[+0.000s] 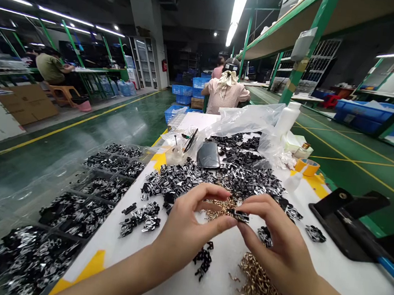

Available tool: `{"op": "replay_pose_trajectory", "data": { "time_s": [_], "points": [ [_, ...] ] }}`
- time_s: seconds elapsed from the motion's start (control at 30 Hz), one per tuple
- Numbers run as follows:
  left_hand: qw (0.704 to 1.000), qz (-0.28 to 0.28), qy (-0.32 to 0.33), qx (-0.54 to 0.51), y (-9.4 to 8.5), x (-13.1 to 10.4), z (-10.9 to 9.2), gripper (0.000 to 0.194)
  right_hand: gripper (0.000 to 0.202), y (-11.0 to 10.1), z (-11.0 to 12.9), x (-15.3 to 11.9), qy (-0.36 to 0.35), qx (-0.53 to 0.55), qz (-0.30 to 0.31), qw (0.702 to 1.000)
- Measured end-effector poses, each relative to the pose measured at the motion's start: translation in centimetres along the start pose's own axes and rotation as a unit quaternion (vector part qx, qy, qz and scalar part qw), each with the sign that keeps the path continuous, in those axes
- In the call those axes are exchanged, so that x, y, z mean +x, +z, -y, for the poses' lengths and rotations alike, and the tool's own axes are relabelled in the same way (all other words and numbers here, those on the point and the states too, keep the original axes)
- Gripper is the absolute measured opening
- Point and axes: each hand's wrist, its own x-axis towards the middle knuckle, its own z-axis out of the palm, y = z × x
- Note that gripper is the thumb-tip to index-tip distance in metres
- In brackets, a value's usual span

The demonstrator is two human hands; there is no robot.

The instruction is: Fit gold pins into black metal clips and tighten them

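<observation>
A small black-and-silver clip-like part (241, 216) is held between my two hands above the white table. My right hand (275, 235) pinches its right end between thumb and forefinger. My left hand (192, 222) is closed at its left end, the thumb tip against it and the forefinger arched above. Behind the hands lies a small heap of brass-coloured pieces (214, 211). A larger brass pile (262, 293) lies under my right wrist. Loose black parts (202, 260) sit below the fingers, and a wide heap of black-and-silver parts (186, 179) spreads beyond.
Divided trays of black-and-silver parts (80, 215) stand left of the table. Farther back are a dark phone-like slab (209, 155), plastic bags (245, 119), a white bottle (288, 117) and yellow tape (306, 167). A black tool with a blue handle (391, 271) occupies the right. A co-worker (226, 92) sits ahead.
</observation>
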Motion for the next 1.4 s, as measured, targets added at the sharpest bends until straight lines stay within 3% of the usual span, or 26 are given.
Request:
{"op": "replay_pose_trajectory", "data": {
  "time_s": [0.17,0.33,0.47,0.77,1.03,1.4],
  "points": [
    [0.976,-0.022,0.181,0.122,-0.1,-0.3,0.5,0.020,0.025,-0.1,0.0,0.1,0.007,0.019,0.013,1.000],
    [0.956,-0.021,0.259,0.137,-0.1,-0.3,0.7,0.026,0.028,-0.1,-0.1,-0.3,0.004,0.016,0.020,1.000],
    [0.949,-0.032,0.267,0.165,-0.2,-0.4,0.7,0.027,0.031,0.0,-0.4,-0.6,-0.010,0.014,-0.007,1.000],
    [0.930,-0.016,0.297,0.215,-0.4,-0.4,0.5,0.023,0.025,-0.8,-0.4,0.1,-0.085,-0.108,0.021,0.990],
    [0.934,-0.009,0.290,0.206,-0.3,-0.4,0.5,0.018,0.026,-0.5,-1.0,-0.2,-0.080,-0.073,0.034,0.994],
    [0.960,-0.031,0.237,0.145,-0.2,-0.9,0.8,0.015,0.017,-0.1,-0.4,-0.2,-0.005,-0.002,0.040,0.999]
  ]
}}
